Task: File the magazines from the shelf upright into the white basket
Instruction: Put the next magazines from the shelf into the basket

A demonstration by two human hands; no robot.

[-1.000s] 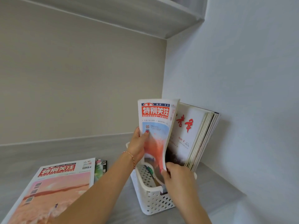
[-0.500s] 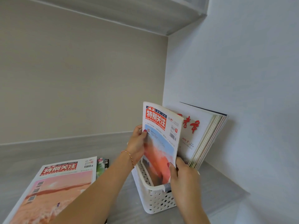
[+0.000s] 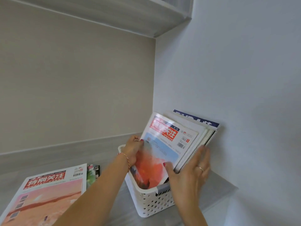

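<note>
A white perforated basket (image 3: 151, 204) stands on the grey shelf by the right wall. Several magazines (image 3: 202, 128) stand in it, leaning right against the wall. The front one, a magazine with a red title and a blue and orange cover (image 3: 162, 150), sits in the basket and leans on the others. My left hand (image 3: 132, 148) grips its left edge. My right hand (image 3: 190, 173) holds the stack's near edge, thumb on the front cover and fingers spread along the page edges. A pink magazine (image 3: 47, 193) lies flat at the lower left.
Under the pink magazine another one with a green and black cover (image 3: 93, 173) sticks out. An upper shelf (image 3: 114, 15) runs overhead. The back wall (image 3: 73, 87) and the white side wall (image 3: 236, 70) close in the corner.
The front magazine has dropped lower into the basket and tilted right onto the stack. My right hand has moved up from its bottom corner to the stack's edge.
</note>
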